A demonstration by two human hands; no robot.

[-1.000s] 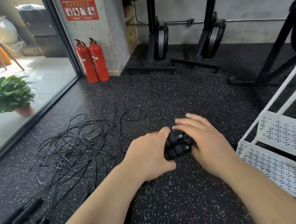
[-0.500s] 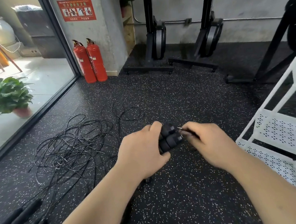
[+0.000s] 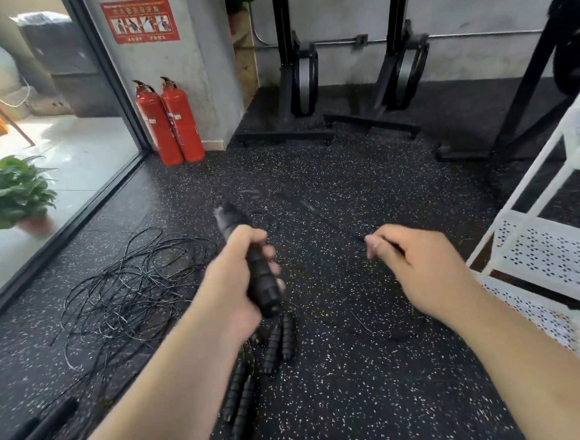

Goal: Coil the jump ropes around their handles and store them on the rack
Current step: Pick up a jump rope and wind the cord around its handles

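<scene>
— Where were the handles (image 3: 260,283)?
— My left hand (image 3: 231,289) gripped them, left of the rack (image 3: 536,233). My right hand (image 3: 419,272) pinched the rope (image 3: 395,248), hands apart. Best, I judged: taut, even turns.

Rope tangle (image 3: 128,282) lies left; rack (image 3: 538,257) right.

Handles (image 3: 259,273), in left hand (image 3: 232,292): black, ribbed, matt (plastic or rubber, cannot tell).
Cord (image 3: 391,247), pinched in right hand (image 3: 419,272): thin, black, smooth.
Rope tangle (image 3: 125,286), left of left hand: black, slight sheen.
Rack (image 3: 558,252), right of right hand: white painted perforated metal.
Floor (image 3: 361,369): black speckled rubber, grainy, matt.
</scene>
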